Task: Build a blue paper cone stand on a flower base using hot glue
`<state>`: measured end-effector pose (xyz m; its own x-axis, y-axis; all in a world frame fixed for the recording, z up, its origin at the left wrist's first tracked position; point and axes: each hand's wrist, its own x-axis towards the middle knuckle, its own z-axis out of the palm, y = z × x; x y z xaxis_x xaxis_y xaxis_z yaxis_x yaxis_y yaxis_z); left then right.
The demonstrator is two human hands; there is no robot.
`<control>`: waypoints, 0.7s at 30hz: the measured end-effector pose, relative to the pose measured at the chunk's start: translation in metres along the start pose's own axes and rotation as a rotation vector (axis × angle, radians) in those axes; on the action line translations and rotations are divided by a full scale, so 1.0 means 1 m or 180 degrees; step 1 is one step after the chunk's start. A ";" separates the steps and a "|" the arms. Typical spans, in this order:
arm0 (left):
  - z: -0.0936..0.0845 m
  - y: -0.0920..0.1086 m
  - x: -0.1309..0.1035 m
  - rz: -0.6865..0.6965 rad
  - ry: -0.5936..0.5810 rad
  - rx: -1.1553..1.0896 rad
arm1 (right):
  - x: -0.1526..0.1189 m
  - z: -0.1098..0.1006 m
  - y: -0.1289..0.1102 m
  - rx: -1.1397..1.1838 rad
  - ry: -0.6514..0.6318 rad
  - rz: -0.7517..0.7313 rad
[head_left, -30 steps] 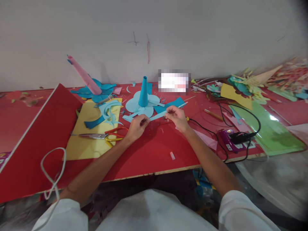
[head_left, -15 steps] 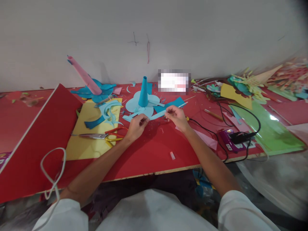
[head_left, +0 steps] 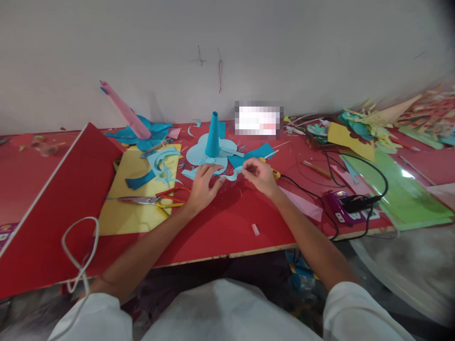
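Note:
My right hand [head_left: 262,179] pinches one end of a light blue paper strip [head_left: 232,177], which now bends in a curl. My left hand [head_left: 205,188] is at the strip's other side, its fingers stretched out and apart; its thumb is close to the strip, and I cannot tell if they touch. Just beyond the hands, a blue paper cone [head_left: 212,139] stands upright on a light blue petal-shaped paper base [head_left: 195,155]. Darker blue paper [head_left: 256,154] lies behind my right hand. Scissors [head_left: 142,201] with red and yellow handles lie left of my left hand.
Yellow paper [head_left: 124,220] with blue scraps lies at left, beside a leaning red board [head_left: 64,189]. A pink paper cone [head_left: 124,110] stands behind. At right are a purple power socket box [head_left: 334,201], black cables, a yellow-handled tool [head_left: 275,174] and green sheets [head_left: 401,189].
My left hand has opened its fingers and let go of the strip. The strip, straight and stretched between both hands before, now curls from my right hand.

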<state>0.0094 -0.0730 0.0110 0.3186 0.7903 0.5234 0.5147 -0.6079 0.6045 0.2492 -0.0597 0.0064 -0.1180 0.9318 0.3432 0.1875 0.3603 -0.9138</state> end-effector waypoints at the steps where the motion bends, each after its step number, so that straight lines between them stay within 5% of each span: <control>1: -0.001 0.002 -0.001 0.0047 -0.0042 0.0020 | -0.001 0.002 -0.002 -0.0132 -0.0008 -0.0053; 11: -0.006 0.010 -0.004 0.0255 -0.0257 -0.0059 | -0.014 0.019 -0.017 -0.1034 -0.0263 -0.0705; 21: 0.003 0.005 -0.004 0.0360 -0.0043 0.0170 | -0.019 0.023 -0.015 -0.1264 -0.0440 -0.1039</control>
<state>0.0129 -0.0788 0.0099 0.3877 0.7181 0.5780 0.5165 -0.6886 0.5090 0.2258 -0.0841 0.0086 -0.3542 0.7637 0.5397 0.4710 0.6443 -0.6025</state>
